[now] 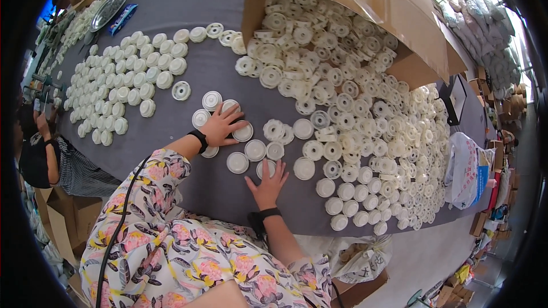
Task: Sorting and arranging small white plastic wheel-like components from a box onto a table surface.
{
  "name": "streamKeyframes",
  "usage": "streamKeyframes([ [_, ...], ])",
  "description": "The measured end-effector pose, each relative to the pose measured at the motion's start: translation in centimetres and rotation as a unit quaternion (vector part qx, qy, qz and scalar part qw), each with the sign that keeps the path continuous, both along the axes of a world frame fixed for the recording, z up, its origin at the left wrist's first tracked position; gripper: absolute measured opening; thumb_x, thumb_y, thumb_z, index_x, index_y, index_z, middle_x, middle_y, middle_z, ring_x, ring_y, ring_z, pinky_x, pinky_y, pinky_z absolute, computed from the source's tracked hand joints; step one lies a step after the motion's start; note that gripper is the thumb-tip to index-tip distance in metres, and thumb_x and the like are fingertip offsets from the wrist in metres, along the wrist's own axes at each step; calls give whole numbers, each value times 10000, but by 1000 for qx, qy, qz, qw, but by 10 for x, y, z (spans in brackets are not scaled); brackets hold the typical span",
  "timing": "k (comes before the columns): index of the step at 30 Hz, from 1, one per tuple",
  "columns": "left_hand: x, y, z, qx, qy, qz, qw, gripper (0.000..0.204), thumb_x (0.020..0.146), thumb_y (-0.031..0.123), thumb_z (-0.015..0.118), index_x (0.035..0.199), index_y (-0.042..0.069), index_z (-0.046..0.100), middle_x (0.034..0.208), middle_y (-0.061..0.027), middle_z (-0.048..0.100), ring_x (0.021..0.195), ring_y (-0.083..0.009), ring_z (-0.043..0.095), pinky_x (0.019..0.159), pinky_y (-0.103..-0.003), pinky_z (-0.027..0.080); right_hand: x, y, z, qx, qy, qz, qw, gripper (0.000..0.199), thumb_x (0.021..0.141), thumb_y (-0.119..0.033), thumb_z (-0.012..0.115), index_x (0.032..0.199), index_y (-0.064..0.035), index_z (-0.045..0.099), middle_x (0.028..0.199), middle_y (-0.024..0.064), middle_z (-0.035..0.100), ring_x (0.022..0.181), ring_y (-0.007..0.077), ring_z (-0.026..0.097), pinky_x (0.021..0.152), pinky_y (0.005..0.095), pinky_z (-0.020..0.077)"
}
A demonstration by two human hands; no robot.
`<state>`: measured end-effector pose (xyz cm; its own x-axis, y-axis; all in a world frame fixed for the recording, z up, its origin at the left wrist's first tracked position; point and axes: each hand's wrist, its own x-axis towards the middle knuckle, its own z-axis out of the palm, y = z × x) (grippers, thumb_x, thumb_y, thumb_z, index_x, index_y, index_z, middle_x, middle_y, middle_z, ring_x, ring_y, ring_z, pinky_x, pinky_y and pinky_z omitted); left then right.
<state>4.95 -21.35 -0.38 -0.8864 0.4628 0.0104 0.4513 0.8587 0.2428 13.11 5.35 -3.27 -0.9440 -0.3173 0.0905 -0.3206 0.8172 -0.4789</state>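
While reaching over a grey-covered table [171, 0], have left hand [222, 127] spread palm down, fingers wide apart, on a small cluster of round white plastic caps [212, 100] near the table's middle. Cover part of one cap [245, 134] with those fingers. Rest right hand [269, 185] nearer and farther right, also palm down with fingers fanned apart, fingertips over another white cap [262, 170]. Clamp nothing in either hand; cannot tell the pressure on the caps beneath. See more caps [255, 150] between the hands, lying close together or touching.

Wear a black band on each wrist and a floral garment [171, 245] at the near side. See to the left a broad spread of similar caps [134, 80], with a single holed disc [181, 90] lying just right of it.

Face, at far right, a cardboard box [394, 11] on its side, with a deep heap of off-white wheel-shaped plastic parts [342, 102] spilling from its mouth toward the near right. Find smooth-faced caps [345, 191] at the heap's near edge, and a white plastic bag [462, 165] right of it. Notice at far left a silver tray [109, 10] beside a blue packet [123, 20], and another person [40, 162] at the table's left side.
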Motion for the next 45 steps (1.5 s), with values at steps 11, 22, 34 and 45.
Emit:
streamKeyframes([
  [11, 61, -142, 0, -12, -1, 162, 987, 749, 723, 360, 716, 1383, 176, 414, 1405, -103, 394, 1384, -365, 233, 1107, -621, 132, -40, -129, 14, -4, -28, 127, 991, 823, 708, -402, 751, 1414, -200, 380, 1460, 238, 241, 1365, 447, 203, 1097, 580, 180],
  [22, 29, -16, 17, 96, 1, 41, 994, 766, 753, 487, 663, 1383, 130, 413, 1479, -181, 283, 1402, -359, 207, 1104, -630, 90, 28, -51, 16, -27, 2, -47, 999, 725, 810, -277, 652, 1424, -70, 328, 1459, 260, 242, 1366, 444, 205, 1094, 581, 162],
  [34, -26, 21, 22, 16, 14, 33, 999, 780, 756, 497, 668, 1365, 78, 420, 1498, -211, 221, 1411, -370, 163, 1114, -602, 78, 59, 82, 30, 54, 51, -301, 951, 775, 810, -341, 665, 1444, -83, 300, 1470, 261, 221, 1377, 451, 169, 1079, 615, 151],
  [45, -19, 248, 13, 151, -49, -34, 987, 848, 678, 491, 747, 1374, 130, 423, 1505, -233, 190, 1421, -390, 117, 1118, -594, 96, 59, 273, 21, 67, 28, -266, 961, 925, 641, -379, 815, 1419, -149, 370, 1465, 308, 203, 1361, 478, 182, 1089, 577, 171],
])
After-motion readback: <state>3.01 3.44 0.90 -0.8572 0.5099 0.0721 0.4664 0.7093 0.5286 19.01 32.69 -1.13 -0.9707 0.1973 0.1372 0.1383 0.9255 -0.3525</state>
